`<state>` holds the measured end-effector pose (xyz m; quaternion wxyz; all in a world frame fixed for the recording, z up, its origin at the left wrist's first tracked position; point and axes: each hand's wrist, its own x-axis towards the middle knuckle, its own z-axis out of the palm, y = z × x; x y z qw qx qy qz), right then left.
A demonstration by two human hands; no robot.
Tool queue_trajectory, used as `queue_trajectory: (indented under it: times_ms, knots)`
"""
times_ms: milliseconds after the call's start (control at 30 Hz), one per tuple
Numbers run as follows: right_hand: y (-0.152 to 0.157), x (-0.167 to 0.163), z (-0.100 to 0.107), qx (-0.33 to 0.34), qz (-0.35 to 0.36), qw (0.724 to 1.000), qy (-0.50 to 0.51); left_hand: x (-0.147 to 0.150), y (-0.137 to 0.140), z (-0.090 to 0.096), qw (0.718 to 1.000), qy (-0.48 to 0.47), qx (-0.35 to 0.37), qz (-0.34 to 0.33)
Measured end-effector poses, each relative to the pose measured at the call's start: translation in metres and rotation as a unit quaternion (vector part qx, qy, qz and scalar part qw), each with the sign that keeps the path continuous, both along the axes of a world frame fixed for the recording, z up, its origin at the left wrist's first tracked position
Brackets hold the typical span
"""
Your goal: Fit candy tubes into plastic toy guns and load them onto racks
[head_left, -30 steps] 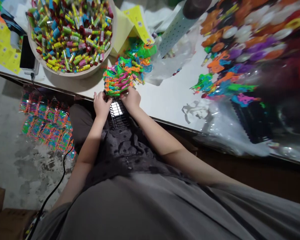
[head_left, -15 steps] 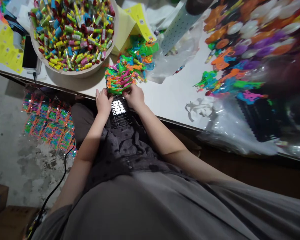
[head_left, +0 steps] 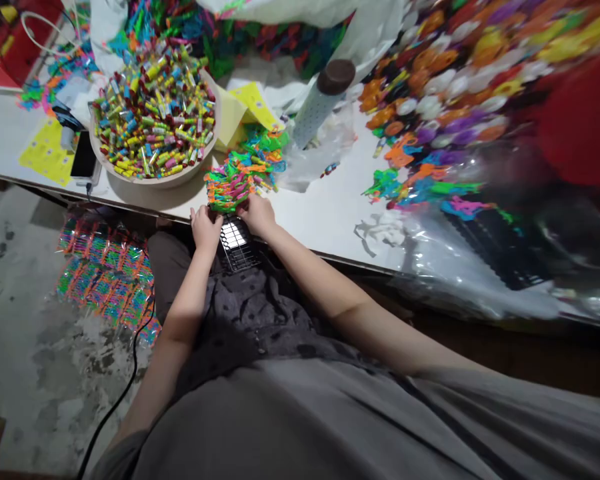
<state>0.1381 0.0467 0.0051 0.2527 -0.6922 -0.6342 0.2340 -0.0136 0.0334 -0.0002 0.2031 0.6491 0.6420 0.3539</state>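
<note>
A black wire rack (head_left: 237,248) extends from my lap to the near edge of the table. At its far end sits a row of small plastic toy pieces (head_left: 229,185) in orange, pink, green and blue. My left hand (head_left: 207,228) is closed at the row's near left corner, with thumb and fingertips by the end of a green plastic piece (head_left: 225,207). On the other side my right hand (head_left: 260,215) pinches at that piece's right end. Fingertips partly hide the piece, and its exact shape is too small to tell. Behind the row lies a loose heap of similar pieces (head_left: 267,143).
A round tub (head_left: 167,181) full of small colourful tubes stands at the left, beside a phone (head_left: 84,160) and yellow sheets (head_left: 47,152). A dotted cylinder with a brown lid (head_left: 315,110) stands behind. Plastic parts (head_left: 430,120) pile up right. Bagged pieces (head_left: 107,277) lie on the floor.
The view has tilted up, so more of the table's back shows. Both hands stay at the near end of the row, with little visible movement.
</note>
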Motion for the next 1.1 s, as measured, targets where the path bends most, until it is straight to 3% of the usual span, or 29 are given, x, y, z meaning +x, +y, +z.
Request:
queue_trajectory:
  times_ms: [133, 200, 333, 400, 500, 700, 867, 1000, 1100]
  knots:
    - [-0.004, 0.01, -0.002, -0.027, 0.045, 0.995, 0.083, -0.004, -0.004, 0.003, 1.0, 0.007, 0.005, 0.011]
    - [-0.005, 0.019, -0.001, -0.002, 0.035, 0.995, 0.09, -0.004, -0.005, 0.004, 0.999, 0.038, 0.013, 0.016]
    - [0.004, 0.037, 0.002, 0.118, -0.046, 0.992, 0.003, -0.003, -0.004, 0.007, 0.997, 0.077, 0.013, 0.008]
    - [0.014, 0.042, 0.004, 0.121, -0.047, 0.991, -0.037, -0.004, -0.004, 0.008, 0.996, 0.087, 0.007, 0.005]
    - [0.028, 0.046, 0.006, 0.065, -0.033, 0.996, -0.047, -0.006, -0.004, 0.01, 0.995, 0.099, 0.0, 0.01]
    - [0.024, 0.082, 0.034, -0.04, -0.01, 0.995, 0.087, -0.01, 0.004, 0.012, 0.997, 0.056, -0.016, 0.043]
    - [-0.013, 0.127, 0.054, -0.177, 0.021, 0.95, 0.258, -0.018, 0.004, 0.005, 0.996, -0.062, -0.058, 0.038]
    - [-0.043, 0.148, 0.048, -0.265, 0.058, 0.914, 0.301, -0.026, -0.033, 0.004, 0.992, -0.107, -0.014, 0.059]
    - [-0.065, 0.142, 0.041, -0.257, 0.027, 0.907, 0.332, -0.024, -0.074, 0.016, 0.993, -0.114, -0.013, 0.036]
